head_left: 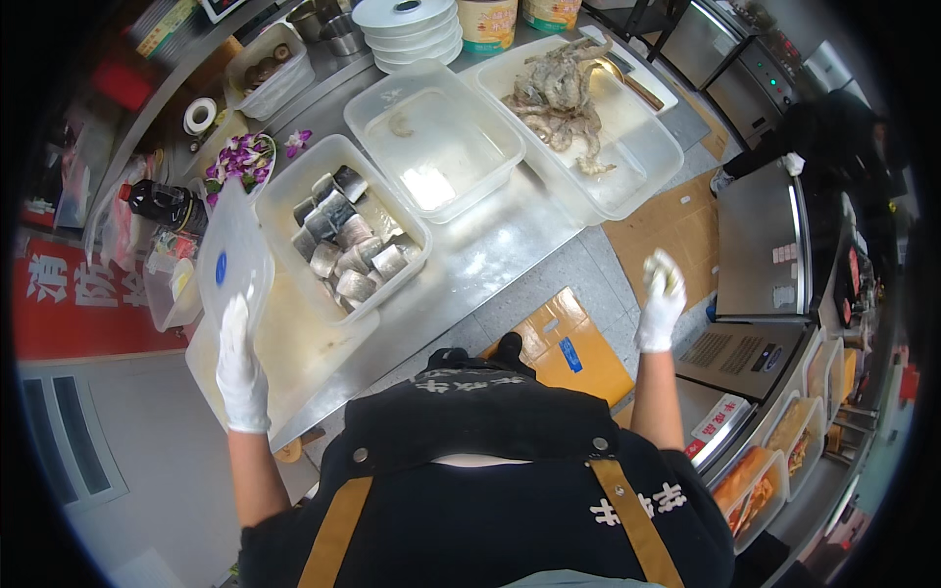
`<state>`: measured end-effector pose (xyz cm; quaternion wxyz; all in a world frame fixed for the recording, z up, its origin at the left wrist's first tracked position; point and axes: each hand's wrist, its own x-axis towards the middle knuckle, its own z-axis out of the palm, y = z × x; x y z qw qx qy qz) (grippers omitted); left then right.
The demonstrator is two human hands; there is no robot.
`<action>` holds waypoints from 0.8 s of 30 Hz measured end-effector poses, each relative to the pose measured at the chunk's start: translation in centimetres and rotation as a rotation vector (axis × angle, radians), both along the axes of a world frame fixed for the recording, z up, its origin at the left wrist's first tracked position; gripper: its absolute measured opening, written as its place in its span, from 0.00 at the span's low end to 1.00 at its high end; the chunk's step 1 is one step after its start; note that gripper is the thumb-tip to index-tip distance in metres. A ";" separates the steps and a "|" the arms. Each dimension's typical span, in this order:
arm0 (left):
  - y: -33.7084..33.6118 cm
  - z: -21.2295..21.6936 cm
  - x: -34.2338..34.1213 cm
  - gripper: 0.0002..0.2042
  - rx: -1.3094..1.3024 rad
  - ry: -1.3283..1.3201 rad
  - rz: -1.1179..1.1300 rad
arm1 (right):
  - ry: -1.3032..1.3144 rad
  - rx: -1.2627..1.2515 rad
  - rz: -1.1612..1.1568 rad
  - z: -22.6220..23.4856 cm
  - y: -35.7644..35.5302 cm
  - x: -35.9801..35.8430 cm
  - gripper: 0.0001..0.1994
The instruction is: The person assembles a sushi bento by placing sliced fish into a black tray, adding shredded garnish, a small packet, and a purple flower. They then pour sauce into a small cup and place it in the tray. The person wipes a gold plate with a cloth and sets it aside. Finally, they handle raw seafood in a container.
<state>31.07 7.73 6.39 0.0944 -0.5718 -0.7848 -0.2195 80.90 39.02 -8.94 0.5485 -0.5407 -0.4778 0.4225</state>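
Gloves cover both hands in the head view, the only view on offer. The left hand (240,367), white-gloved, is raised beside the steel counter (490,260) with its fingers together and pressed flat against the lower edge of a clear plastic lid (232,257), which stands tilted nearly upright and carries a small round blue sticker. Just right of that lid sits a clear tub of fish pieces (345,240), silver-skinned chunks heaped toward its middle. Under the lid and hand lies a shallow pale tray (294,343), partly overhanging the counter's near edge.

The right hand (662,304), also in a white glove, hangs out over the floor, well apart from the counter, fingers curled shut around a small pale yellowish lump (663,269); what the lump is cannot be made out at this size.

Farther back stand an almost bare clear tub (431,147) and a large shallow tub of shrimp (573,108), side by side. A stack of white bowls (407,29) rests behind them, and a dark sauce bottle (162,203) lies at the left beside a dish of purple flowers (240,157). Flattened cardboard (569,343) covers the floor below.
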 end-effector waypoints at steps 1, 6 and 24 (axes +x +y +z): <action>-1.5 -1.2 0.0 0.31 -0.040 0.045 0.018 | 0.068 0.092 0.062 2.2 2.0 -0.6 0.14; -7.4 -9.5 -0.1 0.29 -0.130 0.022 0.085 | -0.053 0.189 0.115 8.8 8.2 -4.7 0.14; -6.2 -23.4 4.2 0.40 0.137 -0.321 1.794 | -0.106 0.042 0.292 9.1 33.7 -9.4 0.29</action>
